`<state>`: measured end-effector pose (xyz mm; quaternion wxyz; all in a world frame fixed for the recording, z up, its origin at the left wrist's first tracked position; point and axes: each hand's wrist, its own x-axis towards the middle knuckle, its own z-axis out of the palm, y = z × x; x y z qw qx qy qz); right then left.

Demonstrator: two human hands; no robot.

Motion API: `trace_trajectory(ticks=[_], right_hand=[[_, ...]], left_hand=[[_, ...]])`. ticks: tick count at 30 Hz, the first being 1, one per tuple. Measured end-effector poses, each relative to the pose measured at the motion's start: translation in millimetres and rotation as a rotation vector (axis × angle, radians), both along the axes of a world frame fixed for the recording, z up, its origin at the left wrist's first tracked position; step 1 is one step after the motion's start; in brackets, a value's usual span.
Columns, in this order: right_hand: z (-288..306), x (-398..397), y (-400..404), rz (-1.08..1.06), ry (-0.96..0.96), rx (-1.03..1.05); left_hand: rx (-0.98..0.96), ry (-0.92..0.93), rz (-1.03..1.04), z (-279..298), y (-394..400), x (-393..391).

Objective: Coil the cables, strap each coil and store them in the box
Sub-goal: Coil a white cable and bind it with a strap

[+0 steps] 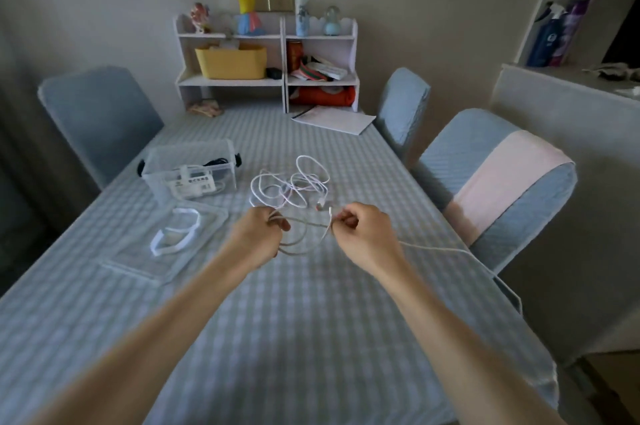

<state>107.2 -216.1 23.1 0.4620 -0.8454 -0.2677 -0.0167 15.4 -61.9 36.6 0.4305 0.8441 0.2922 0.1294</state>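
My left hand (258, 234) grips a few loops of a white cable (304, 239) above the checked tablecloth. My right hand (363, 234) pinches the same cable close to its plug end, and the rest of it trails past my right wrist over the table's right edge. Just beyond my hands a second white cable (294, 182) lies in a loose tangle. At the left stands a clear plastic box (192, 156) with coiled black and white cables inside. Its clear lid (138, 262) lies flat in front of it, carrying white straps (176, 234).
A white desktop shelf (266, 78) with a yellow bin and trinkets stands at the table's far end, with papers (332, 118) in front of it. Blue-covered chairs sit at the left (100, 116) and right (491, 179). A bookcase stands at the far right.
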Motion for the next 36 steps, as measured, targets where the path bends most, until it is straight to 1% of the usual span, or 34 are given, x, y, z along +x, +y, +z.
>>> trace_trajectory(ticks=[4, 9, 11, 13, 15, 17, 21, 24, 27, 30, 36], right_hand=[[-12.2, -13.6, 34.7, -0.007, 0.055, 0.059], [-28.6, -13.5, 57.9, 0.083, 0.089, 0.203], [-36.8, -10.5, 60.4, 0.130, 0.124, 0.259], [-35.7, -11.6, 55.2, 0.175, 0.131, 0.270], [-37.4, -13.9, 51.7, 0.213, 0.089, 0.246], [-39.0, -17.1, 51.3, 0.216, -0.023, 0.237], [-41.7, -20.2, 59.2, 0.126, -0.262, 0.225], [-45.6, -20.4, 62.2, 0.158, -0.380, 0.188], [-48.5, -22.3, 63.2, 0.185, -0.409, 0.126], [-50.6, -22.9, 63.6, 0.159, -0.405, 0.046], [-44.9, -24.4, 62.1, 0.161, -0.366, -0.079]], left_hand=[[0.111, 0.006, -0.003, -14.5, 17.4, -4.5], [0.181, 0.007, 0.000, -26.6, 39.4, -3.8], [0.172, -0.007, 0.029, -32.5, 48.1, -2.9], [0.146, -0.028, 0.050, -33.0, 52.1, -2.2], [0.129, -0.034, 0.056, -35.9, 55.1, -1.5], [0.134, -0.044, 0.050, -37.7, 54.7, -2.0], [0.244, -0.074, 0.031, -43.8, 47.4, -5.5], [0.314, -0.087, -0.002, -46.6, 39.6, -10.0], [0.352, -0.088, -0.030, -44.1, 34.6, -14.0], [0.325, -0.113, -0.058, -42.9, 35.4, -14.7], [0.102, -0.173, -0.112, -36.1, 34.2, -17.4]])
